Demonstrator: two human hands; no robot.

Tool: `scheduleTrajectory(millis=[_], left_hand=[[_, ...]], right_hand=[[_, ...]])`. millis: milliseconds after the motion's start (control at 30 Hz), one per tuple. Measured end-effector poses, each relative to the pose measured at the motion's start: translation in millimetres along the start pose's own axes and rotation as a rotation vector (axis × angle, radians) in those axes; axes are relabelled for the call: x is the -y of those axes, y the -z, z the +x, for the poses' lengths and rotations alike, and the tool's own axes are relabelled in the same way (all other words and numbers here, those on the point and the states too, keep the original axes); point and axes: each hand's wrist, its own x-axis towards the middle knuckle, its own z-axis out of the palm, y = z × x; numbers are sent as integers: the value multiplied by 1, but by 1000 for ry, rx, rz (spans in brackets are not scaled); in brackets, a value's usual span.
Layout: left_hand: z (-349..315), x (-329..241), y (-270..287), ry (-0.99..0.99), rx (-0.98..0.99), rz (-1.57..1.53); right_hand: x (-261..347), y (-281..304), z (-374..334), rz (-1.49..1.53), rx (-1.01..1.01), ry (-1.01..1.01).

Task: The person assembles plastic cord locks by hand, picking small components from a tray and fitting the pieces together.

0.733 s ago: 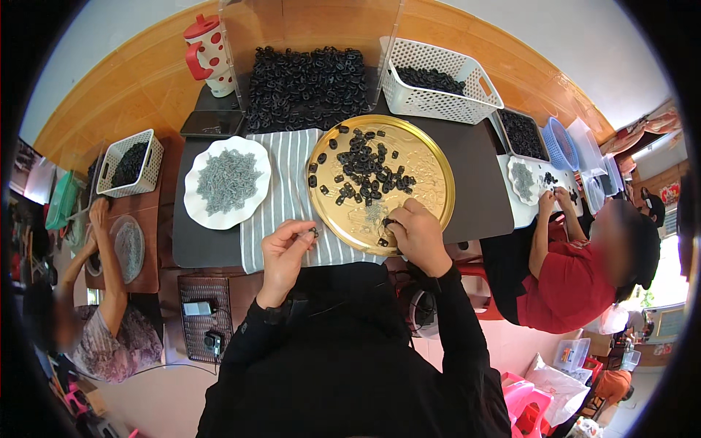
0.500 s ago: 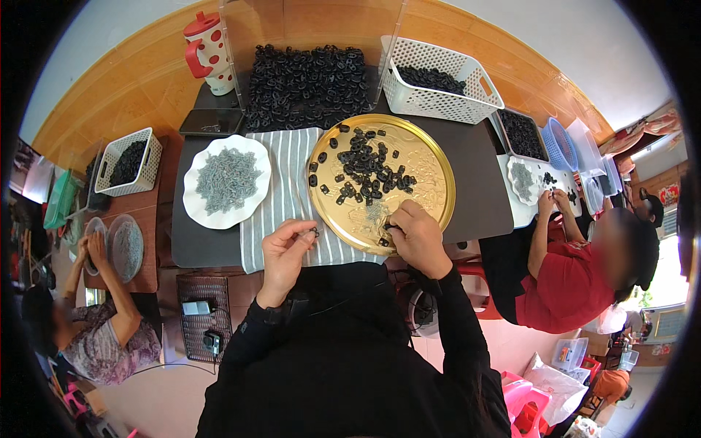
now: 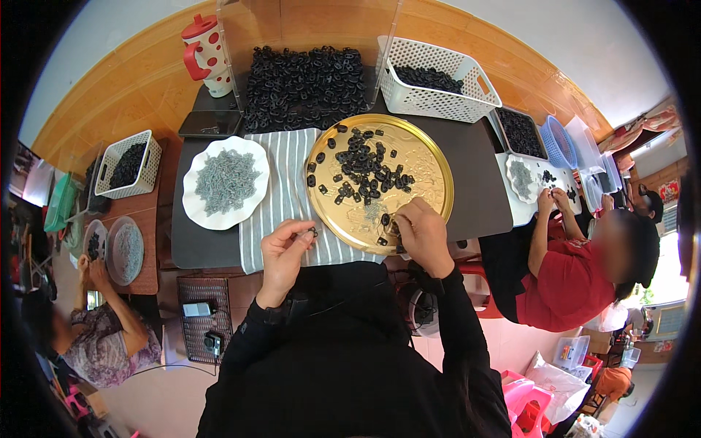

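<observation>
The scene is bright overall, with soft shadows. A pale window opening (image 3: 663, 274) at the far right is blown out to white. Glare glints along the polished round gold tray (image 3: 437, 164), whose bare surface catches light in patches. The loose black garment (image 3: 350, 365) sinks into near-featureless darkness, and the heaped small black oval pieces (image 3: 305, 87) partly merge. Fisheye distortion bows the orange-brown wood-look wall panel (image 3: 504, 55) within a dark rim; outer details turn soft, and blur masks the head of a red-shirted co-worker (image 3: 566, 288).
</observation>
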Motion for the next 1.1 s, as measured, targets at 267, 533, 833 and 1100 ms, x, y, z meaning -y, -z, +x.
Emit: scheduleTrajectory(millis=[267,533,833,1100], left_hand=[[-2,1,1,26,-35,-43],[-8,-6,-4,75,-11,-33],[-21,-30,-35,5,-13,-74],[-22,-27,-40,16,-19,-83]], right_hand=[[19,-16,5,-122,64,40],[27,-12,-6,347,78,-163],[78,-39,-20,1259,-80,-471],[82,-46,-22,1321,-84,-468]])
